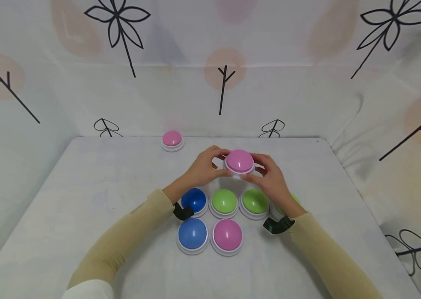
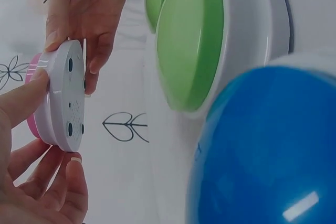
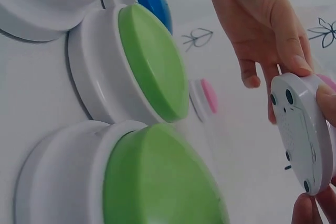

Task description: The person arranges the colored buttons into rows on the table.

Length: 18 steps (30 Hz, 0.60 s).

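Observation:
Both hands hold up a pink push button (image 1: pixel 239 161) with a round white base, above the table behind the rows. My left hand (image 1: pixel 207 167) pinches its left edge between thumb and fingers. The right hand (image 1: pixel 269 174) grips the opposite edge the same way. In the left wrist view the button's white underside (image 2: pixel 73 98) shows dark round feet and a patch of tiny holes. Just below the hands stand a dark blue button (image 1: pixel 194 200), a green button (image 1: pixel 224 201) and another green button (image 1: pixel 255 202). A further green button (image 1: pixel 295 199) is partly hidden by the right wrist.
In the front row sit a lighter blue button (image 1: pixel 192 234) and a pink button (image 1: pixel 227 235), side by side. One more pink button (image 1: pixel 172 140) stands alone near the back edge of the white table (image 1: pixel 83 199). Patterned cloth walls (image 1: pixel 180 95) enclose the back and sides.

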Each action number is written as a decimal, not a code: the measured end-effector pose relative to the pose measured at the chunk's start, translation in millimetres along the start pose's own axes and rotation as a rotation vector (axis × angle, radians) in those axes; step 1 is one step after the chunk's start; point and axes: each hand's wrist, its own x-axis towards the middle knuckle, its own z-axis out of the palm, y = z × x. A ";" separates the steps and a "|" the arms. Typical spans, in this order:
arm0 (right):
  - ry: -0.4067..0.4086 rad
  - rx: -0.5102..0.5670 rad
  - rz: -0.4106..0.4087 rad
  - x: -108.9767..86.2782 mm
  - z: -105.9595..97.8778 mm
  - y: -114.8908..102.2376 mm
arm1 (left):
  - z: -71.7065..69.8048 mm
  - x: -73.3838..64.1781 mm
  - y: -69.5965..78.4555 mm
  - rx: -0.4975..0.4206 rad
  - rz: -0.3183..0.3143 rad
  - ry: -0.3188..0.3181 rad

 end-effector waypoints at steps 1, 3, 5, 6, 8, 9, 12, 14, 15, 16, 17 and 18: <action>-0.001 0.001 0.002 -1.9 -0.8 0.4 | 1.1 -0.5 0.7 -0.002 0.002 -0.004; -0.006 0.003 0.010 -6.8 -2.5 0.3 | 3.4 -1.5 2.0 -0.004 0.005 -0.015; -0.014 0.000 0.015 -11.3 -4.1 1.1 | 5.6 -3.0 3.9 -0.004 0.005 -0.027; -0.017 -0.006 0.016 -13.3 -4.9 1.6 | 6.6 -3.9 4.7 -0.002 0.004 -0.033; -0.019 -0.018 0.018 -18.3 -6.8 2.5 | 9.5 -5.3 6.3 0.003 0.006 -0.046; -0.020 -0.025 0.020 -20.6 -7.7 2.9 | 10.9 -6.0 7.3 0.006 0.007 -0.053; -0.021 -0.031 0.024 -27.1 -10.6 4.1 | 15.0 -7.1 9.8 0.012 0.012 -0.073; -0.021 -0.025 0.022 -31.1 -12.4 5.3 | 17.6 -7.3 11.3 0.012 0.018 -0.084; -0.021 -0.021 0.019 -32.9 -13.2 6.3 | 18.6 -7.5 12.4 0.010 0.020 -0.089; -0.021 -0.021 0.015 -34.8 -14.1 7.2 | 19.6 -7.8 13.4 0.008 0.021 -0.094; -0.021 -0.025 0.011 -36.6 -14.9 7.8 | 20.7 -8.0 14.4 0.007 0.022 -0.100; -0.020 -0.025 0.008 -38.4 -15.8 8.5 | 21.7 -8.4 15.4 0.005 0.023 -0.106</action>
